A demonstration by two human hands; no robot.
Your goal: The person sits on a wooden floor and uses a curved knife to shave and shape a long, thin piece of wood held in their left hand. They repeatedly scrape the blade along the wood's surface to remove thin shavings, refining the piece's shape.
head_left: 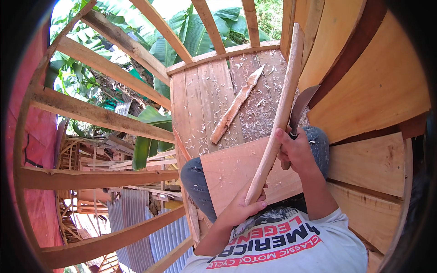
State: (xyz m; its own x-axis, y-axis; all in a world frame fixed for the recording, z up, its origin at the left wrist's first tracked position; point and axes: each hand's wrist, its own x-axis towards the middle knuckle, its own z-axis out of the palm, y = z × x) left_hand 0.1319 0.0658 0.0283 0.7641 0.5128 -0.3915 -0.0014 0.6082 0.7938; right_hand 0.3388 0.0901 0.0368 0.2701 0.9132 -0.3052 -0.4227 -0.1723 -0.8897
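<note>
A long pale wooden stick slants up and away from my lap, its bark mostly gone. My left hand is closed around its near end. My right hand grips a knife by the handle, and its thumb side lies against the stick. The knife's broad curved blade points away from me, just right of the stick. Beneath both hands, a flat wooden board rests across my thighs.
A partly carved, pointed piece of wood lies on the plank floor among scattered shavings. Wooden rails line the left and far sides, with banana leaves beyond. A plank wall rises close on the right.
</note>
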